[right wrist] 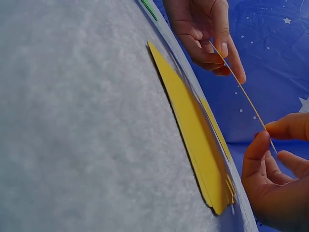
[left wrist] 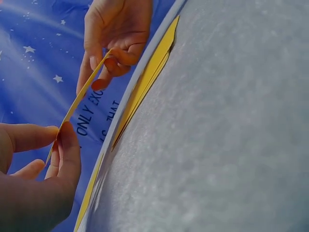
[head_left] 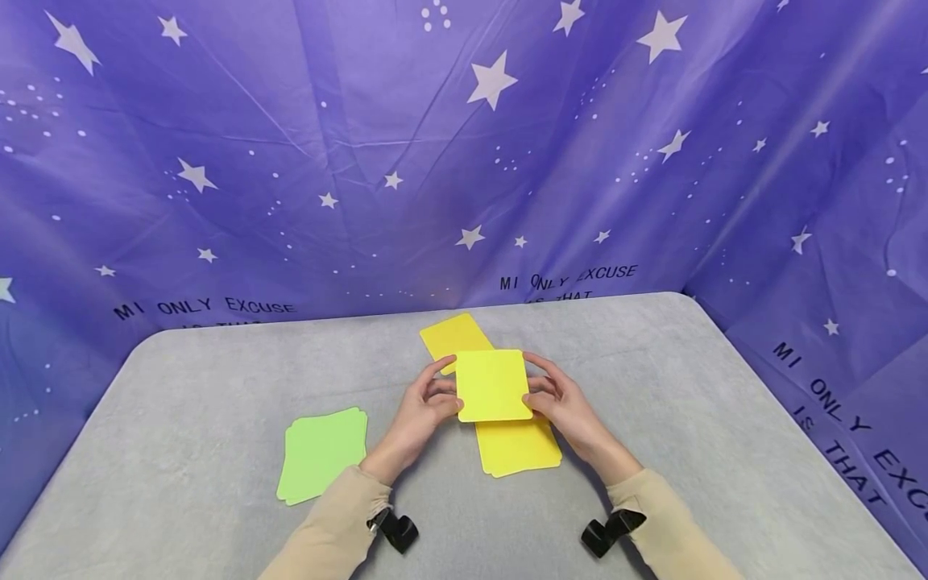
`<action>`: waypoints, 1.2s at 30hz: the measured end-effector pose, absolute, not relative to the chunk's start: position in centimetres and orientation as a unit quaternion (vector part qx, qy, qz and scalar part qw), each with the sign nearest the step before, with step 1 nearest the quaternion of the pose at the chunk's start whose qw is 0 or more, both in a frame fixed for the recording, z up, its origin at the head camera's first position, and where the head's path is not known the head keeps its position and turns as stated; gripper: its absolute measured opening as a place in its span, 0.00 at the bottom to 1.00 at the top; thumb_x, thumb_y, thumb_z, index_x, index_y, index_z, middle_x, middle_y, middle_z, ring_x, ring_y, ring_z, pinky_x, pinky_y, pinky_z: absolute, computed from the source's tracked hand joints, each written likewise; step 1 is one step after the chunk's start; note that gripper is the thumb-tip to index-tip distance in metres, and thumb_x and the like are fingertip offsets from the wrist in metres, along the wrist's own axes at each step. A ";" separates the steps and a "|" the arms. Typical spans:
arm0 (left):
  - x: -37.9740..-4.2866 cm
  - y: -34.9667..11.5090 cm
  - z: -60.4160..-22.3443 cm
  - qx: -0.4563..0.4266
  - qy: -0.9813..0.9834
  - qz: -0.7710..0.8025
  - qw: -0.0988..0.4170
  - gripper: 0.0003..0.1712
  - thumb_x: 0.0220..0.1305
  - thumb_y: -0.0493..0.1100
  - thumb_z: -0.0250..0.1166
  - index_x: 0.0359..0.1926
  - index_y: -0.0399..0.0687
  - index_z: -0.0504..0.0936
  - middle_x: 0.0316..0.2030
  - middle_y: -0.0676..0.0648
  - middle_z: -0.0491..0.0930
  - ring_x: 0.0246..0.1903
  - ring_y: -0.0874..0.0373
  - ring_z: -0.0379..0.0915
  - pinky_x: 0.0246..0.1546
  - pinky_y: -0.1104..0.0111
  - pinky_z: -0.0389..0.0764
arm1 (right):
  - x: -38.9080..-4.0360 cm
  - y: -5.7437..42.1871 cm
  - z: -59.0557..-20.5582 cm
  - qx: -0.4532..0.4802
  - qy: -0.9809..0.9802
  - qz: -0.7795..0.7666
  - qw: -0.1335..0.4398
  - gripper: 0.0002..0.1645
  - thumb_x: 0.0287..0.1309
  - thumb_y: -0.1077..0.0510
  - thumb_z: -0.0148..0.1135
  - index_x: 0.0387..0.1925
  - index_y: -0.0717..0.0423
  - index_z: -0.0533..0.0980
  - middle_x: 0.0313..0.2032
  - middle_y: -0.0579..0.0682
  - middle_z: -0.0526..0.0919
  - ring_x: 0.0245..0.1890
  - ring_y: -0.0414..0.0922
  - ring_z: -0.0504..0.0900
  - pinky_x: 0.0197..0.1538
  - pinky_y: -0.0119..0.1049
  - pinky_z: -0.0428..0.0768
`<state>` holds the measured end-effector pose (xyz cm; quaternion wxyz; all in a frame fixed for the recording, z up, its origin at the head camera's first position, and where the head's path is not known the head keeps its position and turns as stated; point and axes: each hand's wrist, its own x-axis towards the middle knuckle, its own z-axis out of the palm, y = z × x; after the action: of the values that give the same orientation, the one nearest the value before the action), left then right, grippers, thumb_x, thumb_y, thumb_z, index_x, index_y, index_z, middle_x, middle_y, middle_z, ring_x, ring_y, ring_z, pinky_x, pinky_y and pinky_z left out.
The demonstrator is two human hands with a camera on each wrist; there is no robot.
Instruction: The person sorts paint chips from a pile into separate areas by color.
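A square yellow card (head_left: 493,385) with rounded corners is held up between both hands, above the table. My left hand (head_left: 429,403) pinches its left edge between thumb and fingers. The opposite edge is pinched by my right hand (head_left: 565,405). From the side, in the left wrist view, the yellow card (left wrist: 79,96) shows as a thin tilted strip well off the tabletop. Below it lies a small stack of yellow cards (head_left: 518,449), partly hidden by the held one. Farther back, another yellow card (head_left: 455,334) lies turned at an angle on the table.
A loose stack of light green cards (head_left: 325,455) lies on the grey table (head_left: 210,395), left of the hands. Behind the table's far edge hangs a purple-blue cloth (head_left: 377,209) with stars and lettering. Black wrist cameras (head_left: 395,530) sit on both sleeves.
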<state>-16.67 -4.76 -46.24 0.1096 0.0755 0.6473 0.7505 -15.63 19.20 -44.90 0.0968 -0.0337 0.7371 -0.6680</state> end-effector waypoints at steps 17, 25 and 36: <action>-15.5 -4.3 -46.5 0.104 0.671 0.720 0.141 0.35 0.55 0.27 0.62 0.66 0.35 0.64 0.42 0.39 0.77 0.37 0.55 0.79 0.40 0.69 0.78 | -14.1 20.2 -45.4 -0.044 0.757 -0.642 0.117 0.34 0.60 0.69 0.56 0.68 0.62 0.62 0.47 0.61 0.75 0.31 0.42 0.74 0.35 0.31 0.76; -14.4 -3.6 -46.2 0.120 0.684 0.703 0.154 0.35 0.53 0.26 0.64 0.63 0.29 0.63 0.41 0.39 0.77 0.37 0.53 0.78 0.38 0.70 0.78 | -13.0 21.3 -44.8 -0.069 0.787 -0.603 0.115 0.33 0.60 0.68 0.58 0.66 0.67 0.63 0.48 0.63 0.73 0.30 0.41 0.72 0.30 0.30 0.73; -13.8 -3.1 -46.1 0.167 0.707 0.657 0.200 0.37 0.54 0.28 0.65 0.64 0.25 0.62 0.36 0.43 0.79 0.34 0.57 0.78 0.36 0.71 0.79 | -12.1 23.1 -44.7 -0.069 0.813 -0.567 0.115 0.31 0.58 0.67 0.61 0.63 0.71 0.66 0.50 0.63 0.73 0.33 0.41 0.75 0.30 0.30 0.75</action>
<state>-13.77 -3.08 -46.09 0.2001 0.1671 0.7070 0.6574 -12.09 23.06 -44.70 0.1150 -0.0692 0.8125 -0.5673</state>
